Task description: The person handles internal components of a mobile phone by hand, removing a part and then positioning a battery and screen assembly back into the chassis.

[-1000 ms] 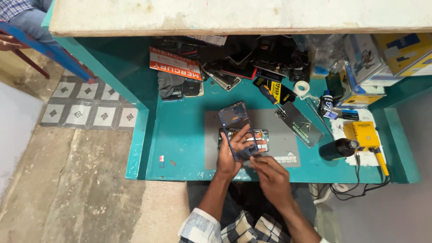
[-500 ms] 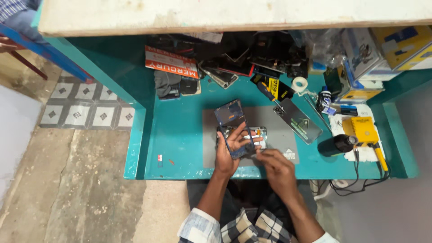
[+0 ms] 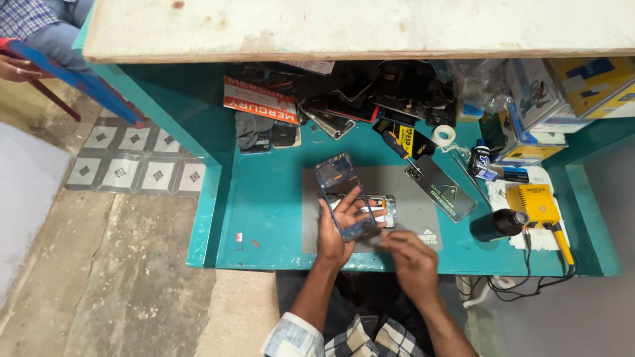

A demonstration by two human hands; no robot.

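My left hand [image 3: 337, 228] grips a blue phone frame [image 3: 338, 188], opened up and tilted, above a grey work mat [image 3: 413, 211]. My right hand [image 3: 410, 254] is pinched at the frame's lower end; whether it holds a small tool or part I cannot tell. Under the frame, a second opened phone [image 3: 383, 208] lies flat on the mat.
The teal bench [image 3: 264, 205] carries a phone back panel [image 3: 440, 188], a screwdriver [image 3: 397, 147], a tape roll [image 3: 443, 135], a black bottle [image 3: 497, 225], a yellow device [image 3: 532, 201] with cables, boxes and a pile of phone parts [image 3: 370, 92] at the back. A white shelf [image 3: 357, 30] overhangs. Another person's hand [image 3: 16, 69] shows far left.
The hands keep the frame in the same hold; my right hand has shifted slightly at its lower end. The view has drifted a little.
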